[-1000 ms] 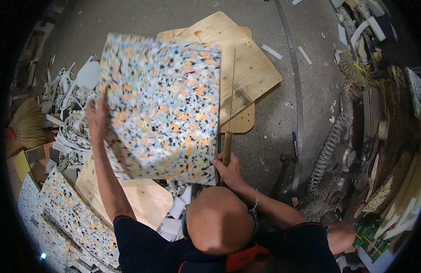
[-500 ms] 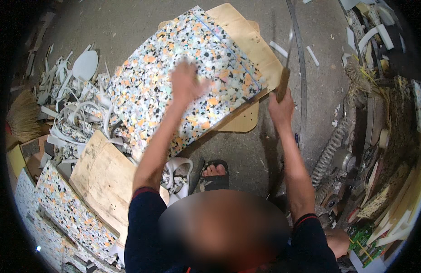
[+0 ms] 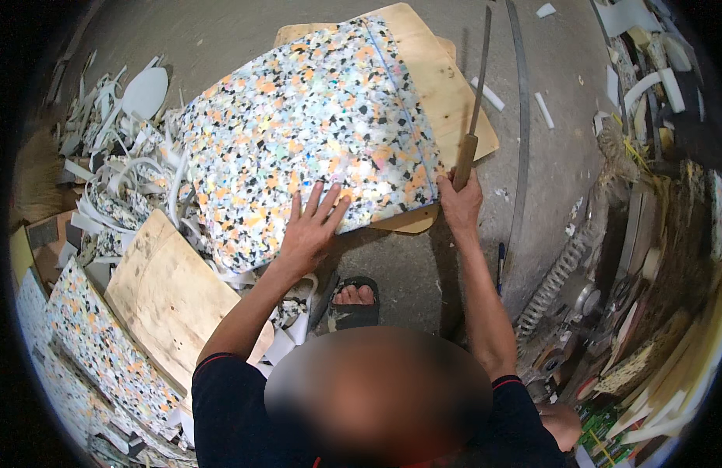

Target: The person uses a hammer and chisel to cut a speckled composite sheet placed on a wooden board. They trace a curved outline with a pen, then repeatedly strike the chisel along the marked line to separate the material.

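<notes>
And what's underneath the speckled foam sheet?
Wooden boards show under the foam sheet, jutting past its far and right edges, with a strip along its near edge. The sheet covers the rest, so anything beneath its middle cannot be seen.

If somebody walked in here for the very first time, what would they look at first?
Probably the big foam slab speckled white, orange and black, lying on pale wooden boards in the upper middle, with the left hand spread on its near edge. Next might be the long thin blade with a brown wooden handle, upright in the picture in the right hand. The messy heap of white foam scraps at the left stands out too.
</notes>
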The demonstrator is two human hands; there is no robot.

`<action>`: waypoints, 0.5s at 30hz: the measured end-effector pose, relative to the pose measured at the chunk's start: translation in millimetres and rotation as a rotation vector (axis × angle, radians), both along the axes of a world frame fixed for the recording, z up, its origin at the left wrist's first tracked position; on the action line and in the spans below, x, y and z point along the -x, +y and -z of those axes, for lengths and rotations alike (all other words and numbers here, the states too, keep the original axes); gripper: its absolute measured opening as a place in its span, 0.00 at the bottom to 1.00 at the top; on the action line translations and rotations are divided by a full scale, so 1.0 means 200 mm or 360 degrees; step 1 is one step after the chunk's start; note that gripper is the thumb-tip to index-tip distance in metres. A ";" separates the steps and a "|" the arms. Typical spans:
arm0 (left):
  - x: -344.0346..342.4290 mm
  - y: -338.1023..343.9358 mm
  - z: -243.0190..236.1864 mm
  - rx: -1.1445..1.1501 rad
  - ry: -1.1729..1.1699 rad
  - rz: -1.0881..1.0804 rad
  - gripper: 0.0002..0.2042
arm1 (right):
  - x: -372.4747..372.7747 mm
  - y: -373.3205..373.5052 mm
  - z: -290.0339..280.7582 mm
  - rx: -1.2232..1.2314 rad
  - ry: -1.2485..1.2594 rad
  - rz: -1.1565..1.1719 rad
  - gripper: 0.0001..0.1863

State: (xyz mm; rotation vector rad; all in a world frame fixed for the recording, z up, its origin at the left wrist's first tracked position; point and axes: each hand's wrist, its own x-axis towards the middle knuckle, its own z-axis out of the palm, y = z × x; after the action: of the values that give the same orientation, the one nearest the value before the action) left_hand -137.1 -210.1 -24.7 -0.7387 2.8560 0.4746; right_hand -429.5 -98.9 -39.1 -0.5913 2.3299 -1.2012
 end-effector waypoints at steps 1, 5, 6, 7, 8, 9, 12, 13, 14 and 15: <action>-0.01 0.00 0.01 -0.0028 0.0069 -0.0007 0.41 | 0.00 -0.01 0.00 0.0006 0.0022 0.0001 0.17; 0.04 0.04 0.10 0.0194 0.0216 -0.0086 0.40 | 0.06 -0.12 0.03 0.0112 0.0142 -0.0003 0.16; 0.07 0.06 0.12 0.0212 0.0250 -0.0113 0.39 | 0.10 -0.13 0.04 0.0208 0.0165 -0.0019 0.15; 0.09 0.08 0.14 0.0206 0.0303 -0.0136 0.39 | 0.13 -0.13 0.04 0.0126 0.0168 -0.0033 0.15; 0.10 0.09 0.15 0.0261 0.0229 -0.0146 0.38 | 0.16 -0.15 0.05 0.0045 0.0052 -0.0018 0.15; 0.11 0.11 0.15 0.0179 0.0242 -0.0154 0.39 | 0.19 -0.15 0.05 0.0079 0.0035 -0.0049 0.15; 0.12 0.08 0.11 0.0076 0.0395 -0.0190 0.33 | 0.19 -0.11 -0.02 -0.0122 0.0343 -0.0160 0.18; 0.14 0.03 0.10 0.0009 0.0431 -0.0251 0.31 | 0.17 -0.08 -0.07 -0.0079 0.0434 -0.0216 0.20; 0.16 -0.03 0.09 -0.0025 0.0501 -0.0330 0.28 | 0.14 -0.03 -0.12 -0.0116 0.0462 -0.0252 0.21; 0.21 -0.11 0.09 -0.0033 0.0601 -0.0418 0.26 | 0.12 0.02 -0.18 -0.0094 0.0355 -0.0332 0.23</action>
State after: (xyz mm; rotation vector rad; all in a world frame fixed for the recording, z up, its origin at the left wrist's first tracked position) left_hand -178.6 -232.4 -42.8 -1.1380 3.0989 0.7511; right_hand -453.9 -95.8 -3.5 -0.9646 2.4018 -1.0117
